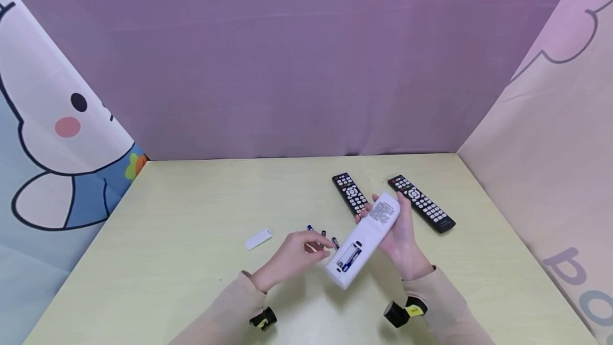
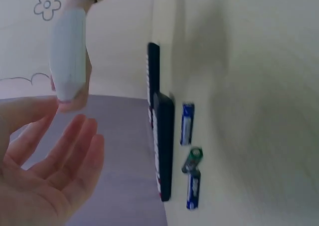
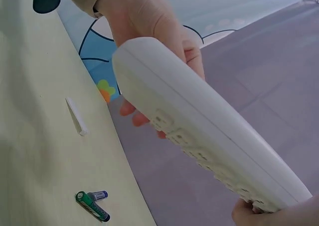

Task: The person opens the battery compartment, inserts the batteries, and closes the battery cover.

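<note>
Remote (image 1: 365,239), white, slants, label end (image 1: 384,209) pointing far right, right fingers (image 1: 368,207) clamped round it, left fingers (image 2: 90,161) apart.

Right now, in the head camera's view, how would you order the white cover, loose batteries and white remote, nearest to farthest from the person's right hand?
1. White remote: held in the right hand.
2. Loose batteries: on the table, left of the remote.
3. White cover: farther left on the table.
</note>
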Tool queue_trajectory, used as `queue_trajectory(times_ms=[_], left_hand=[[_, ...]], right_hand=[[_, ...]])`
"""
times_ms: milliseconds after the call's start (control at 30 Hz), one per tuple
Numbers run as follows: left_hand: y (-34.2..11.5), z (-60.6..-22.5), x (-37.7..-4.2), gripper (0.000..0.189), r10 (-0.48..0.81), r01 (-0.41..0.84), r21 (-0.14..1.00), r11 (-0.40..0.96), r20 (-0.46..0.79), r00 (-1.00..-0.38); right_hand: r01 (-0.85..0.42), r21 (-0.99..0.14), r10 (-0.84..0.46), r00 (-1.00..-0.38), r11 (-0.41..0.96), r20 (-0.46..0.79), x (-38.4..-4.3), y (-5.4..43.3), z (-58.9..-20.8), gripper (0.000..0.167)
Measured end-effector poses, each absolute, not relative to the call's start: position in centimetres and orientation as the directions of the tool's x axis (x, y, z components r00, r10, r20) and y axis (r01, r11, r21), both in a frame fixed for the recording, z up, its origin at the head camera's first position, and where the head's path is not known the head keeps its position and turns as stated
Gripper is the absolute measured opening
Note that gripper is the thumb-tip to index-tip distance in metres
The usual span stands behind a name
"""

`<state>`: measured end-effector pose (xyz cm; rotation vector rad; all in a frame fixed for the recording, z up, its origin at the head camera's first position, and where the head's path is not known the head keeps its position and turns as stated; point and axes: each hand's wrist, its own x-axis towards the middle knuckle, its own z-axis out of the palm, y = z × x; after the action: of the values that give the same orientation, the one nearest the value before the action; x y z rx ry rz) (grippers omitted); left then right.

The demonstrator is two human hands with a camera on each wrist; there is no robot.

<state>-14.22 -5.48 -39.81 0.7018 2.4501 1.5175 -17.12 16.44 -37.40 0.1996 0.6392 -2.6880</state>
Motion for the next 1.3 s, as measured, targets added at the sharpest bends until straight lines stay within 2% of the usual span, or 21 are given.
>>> queue_trajectory(times_ms=[667, 1033, 1300], left_hand=[[-7.3, -42.5, -20.0, 0.019, 0.513, 0.393, 0.660, 0.641, 0.013, -0.858], [-6.7, -43.3, -21.9, 0.021, 0.589, 0.483, 0.539, 0.690, -0.029, -0.808], [-6.2, -43.8, -22.3, 0.015, 0.577, 0.475, 0.486, 0.734, -0.077, -0.813]], right_hand=[[0.386, -0.384, -0.321, -0.920, -0.839, -0.223, -17.1, 16.8, -37.5, 0.051], [0.388, -0.389, -0.324, -0.920, -0.835, -0.221, -17.1, 16.8, -37.4, 0.049], [0.388, -0.384, -0.324, -0.920, -0.838, -0.223, -17.1, 16.9, -37.4, 0.049]])
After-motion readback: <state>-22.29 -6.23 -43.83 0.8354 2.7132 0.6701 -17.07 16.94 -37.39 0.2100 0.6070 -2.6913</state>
